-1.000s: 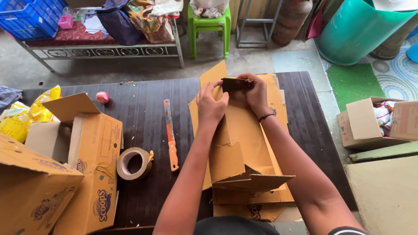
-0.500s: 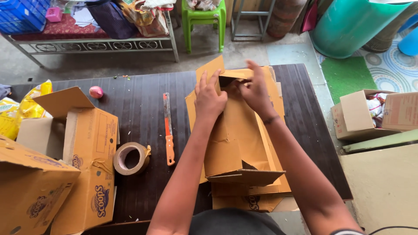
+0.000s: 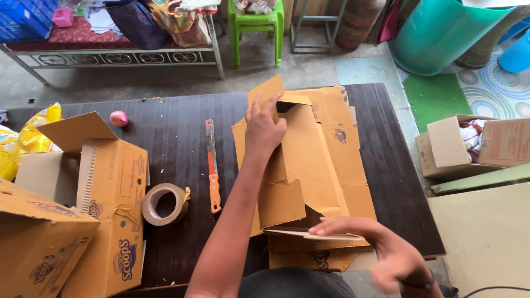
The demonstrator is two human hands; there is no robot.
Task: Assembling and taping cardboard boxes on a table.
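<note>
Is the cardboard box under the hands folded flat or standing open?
Mostly flat: the cardboard box lies collapsed on the table, left hand pressing its far flap.

I see a flattened brown cardboard box (image 3: 314, 165) lying lengthwise on the dark table (image 3: 176, 127), from near its far edge to its near edge, toward the right side. Its far flaps are partly raised, one standing up at the far left corner of the box, and a near flap is lifted off the stack. A second flattened sheet shows underneath along the right.
</note>
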